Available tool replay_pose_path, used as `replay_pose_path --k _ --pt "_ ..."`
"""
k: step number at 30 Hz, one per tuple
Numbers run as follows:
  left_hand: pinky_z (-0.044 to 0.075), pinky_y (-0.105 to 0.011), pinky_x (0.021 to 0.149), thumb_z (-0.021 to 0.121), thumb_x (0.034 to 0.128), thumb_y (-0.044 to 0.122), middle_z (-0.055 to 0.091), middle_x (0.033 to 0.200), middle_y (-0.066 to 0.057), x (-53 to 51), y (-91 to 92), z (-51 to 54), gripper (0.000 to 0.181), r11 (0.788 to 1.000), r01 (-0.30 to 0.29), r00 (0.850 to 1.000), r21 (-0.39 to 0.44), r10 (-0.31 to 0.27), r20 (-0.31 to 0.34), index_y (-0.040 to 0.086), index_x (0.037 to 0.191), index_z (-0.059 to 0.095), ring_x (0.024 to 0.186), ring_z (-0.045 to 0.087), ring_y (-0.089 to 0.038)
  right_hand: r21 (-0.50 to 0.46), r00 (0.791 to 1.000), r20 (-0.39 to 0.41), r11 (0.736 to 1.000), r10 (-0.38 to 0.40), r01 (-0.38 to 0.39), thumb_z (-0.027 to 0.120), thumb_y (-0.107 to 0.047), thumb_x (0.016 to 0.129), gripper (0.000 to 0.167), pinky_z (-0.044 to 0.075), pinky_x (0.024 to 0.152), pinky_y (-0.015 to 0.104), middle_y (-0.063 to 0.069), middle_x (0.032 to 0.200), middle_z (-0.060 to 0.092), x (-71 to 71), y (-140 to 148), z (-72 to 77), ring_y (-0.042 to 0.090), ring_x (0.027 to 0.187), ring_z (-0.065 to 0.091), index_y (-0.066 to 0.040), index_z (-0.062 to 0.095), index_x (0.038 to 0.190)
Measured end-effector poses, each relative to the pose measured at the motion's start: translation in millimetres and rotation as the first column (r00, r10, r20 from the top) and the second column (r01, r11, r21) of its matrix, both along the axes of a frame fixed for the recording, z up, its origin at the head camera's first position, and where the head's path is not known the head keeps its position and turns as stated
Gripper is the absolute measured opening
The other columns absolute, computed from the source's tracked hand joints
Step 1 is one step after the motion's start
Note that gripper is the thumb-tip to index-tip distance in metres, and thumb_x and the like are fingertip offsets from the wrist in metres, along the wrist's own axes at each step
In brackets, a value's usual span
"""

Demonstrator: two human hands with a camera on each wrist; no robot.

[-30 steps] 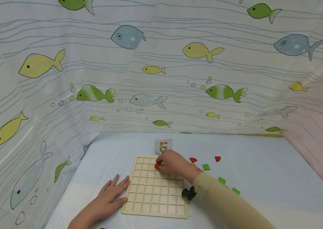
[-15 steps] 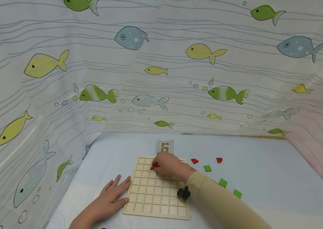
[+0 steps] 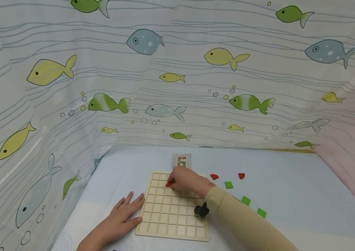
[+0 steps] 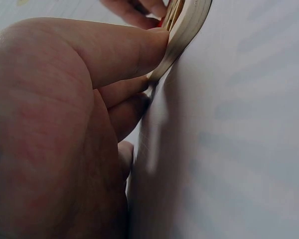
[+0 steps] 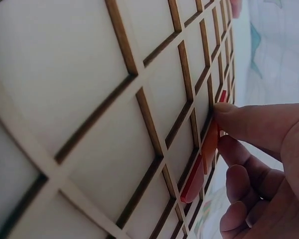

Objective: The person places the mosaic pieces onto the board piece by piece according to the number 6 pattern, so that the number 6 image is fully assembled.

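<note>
The wooden grid board [image 3: 164, 209] lies on the table. My left hand [image 3: 122, 218] rests on its left edge with fingers spread, and in the left wrist view the thumb [image 4: 144, 50] touches the rim. Over the board's far rows, my right hand [image 3: 185, 179] pinches a small red tile [image 3: 168, 185] between thumb and fingers, down at a cell. In the right wrist view, an orange tile [image 5: 210, 149] and another red tile [image 5: 192, 181] sit in neighbouring cells, mostly hidden by the hand in the head view.
A small pattern card [image 3: 182, 160] stands behind the board. Right of it lie red quarter-round tiles [image 3: 241, 175] and green square tiles [image 3: 229, 185]. A black wrist camera [image 3: 201, 210] hangs under the right wrist. A fish-printed curtain [image 3: 196, 87] encloses the table.
My right hand has shifted slightly left with the red tile and come down at a cell, then stayed nearly still. The left hand keeps its place at the board's edge.
</note>
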State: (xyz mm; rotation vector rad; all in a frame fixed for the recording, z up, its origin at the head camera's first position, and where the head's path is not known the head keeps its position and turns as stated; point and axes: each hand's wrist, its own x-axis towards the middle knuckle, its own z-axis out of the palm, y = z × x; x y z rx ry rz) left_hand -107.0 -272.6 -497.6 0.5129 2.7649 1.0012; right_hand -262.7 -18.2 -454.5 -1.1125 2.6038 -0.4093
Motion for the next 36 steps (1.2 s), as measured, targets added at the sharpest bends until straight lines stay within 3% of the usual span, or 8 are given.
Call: replay_pose_path --k 9,16,23,31,36 --pt "-0.002 -0.06 0.113 0.06 0.0972 0.039 0.028 0.159 -0.002 -1.7 -1.4 -1.8 0.066 0.999 -0.013 1.0 -0.038 0.014 0.022 0.008 0.151 0.04 0.149 0.004 -0.038 -0.016 1.0 0.022 1.0 0.0 0.001 0.07 -0.012 0.088 0.024 0.047 0.069 0.021 -0.012 0.086 0.065 0.3 6.1 -1.3 0.007 0.076 0.054 -0.016 0.077 0.111" --pt "-0.003 -0.06 0.113 0.06 0.0972 0.039 0.028 0.159 -0.002 -1.4 -0.8 -2.3 0.066 1.0 -0.009 1.0 -0.025 0.009 0.022 0.008 0.151 0.04 0.149 0.004 -0.039 -0.034 1.0 -0.018 0.999 -0.017 0.016 0.071 -0.016 0.089 0.03 0.048 0.073 0.024 -0.007 0.098 0.064 6.4 23.0 4.0 0.009 0.084 0.053 -0.015 0.074 0.118" --pt "-0.003 -0.061 0.112 0.06 0.0972 0.04 0.029 0.159 -0.004 -1.6 -0.3 -2.0 0.065 1.0 -0.006 1.0 -0.025 0.007 0.012 0.007 0.151 0.041 0.148 0.004 -0.041 -0.091 0.998 -0.042 0.995 -0.051 0.047 0.07 -0.018 0.09 0.029 0.051 0.083 0.028 -0.004 0.109 0.068 12.2 49.9 6.0 0.013 0.099 0.06 -0.015 0.075 0.119" --pt "-0.002 -0.063 0.112 0.06 0.0975 0.04 0.029 0.159 -0.004 -2.0 -1.1 -1.1 0.065 0.999 -0.003 1.0 -0.04 0.004 0.019 0.006 0.15 0.041 0.148 0.004 -0.041 -0.162 0.986 -0.009 0.974 -0.164 0.16 0.069 -0.017 0.089 0.028 0.053 0.087 0.037 -0.002 0.111 0.068 27.2 91.5 6.2 0.018 0.104 0.062 -0.014 0.075 0.116" --pt "-0.003 -0.063 0.111 0.06 0.0976 0.04 0.029 0.159 -0.006 -2.0 -0.7 -0.6 0.066 1.0 0.011 1.0 -0.019 -0.011 0.014 0.006 0.15 0.041 0.148 0.003 -0.043 -0.184 0.983 -0.023 0.967 -0.182 0.175 0.069 -0.017 0.089 0.028 0.053 0.086 0.037 -0.003 0.11 0.067 36.3 119.8 3.5 0.017 0.104 0.061 -0.013 0.075 0.117"
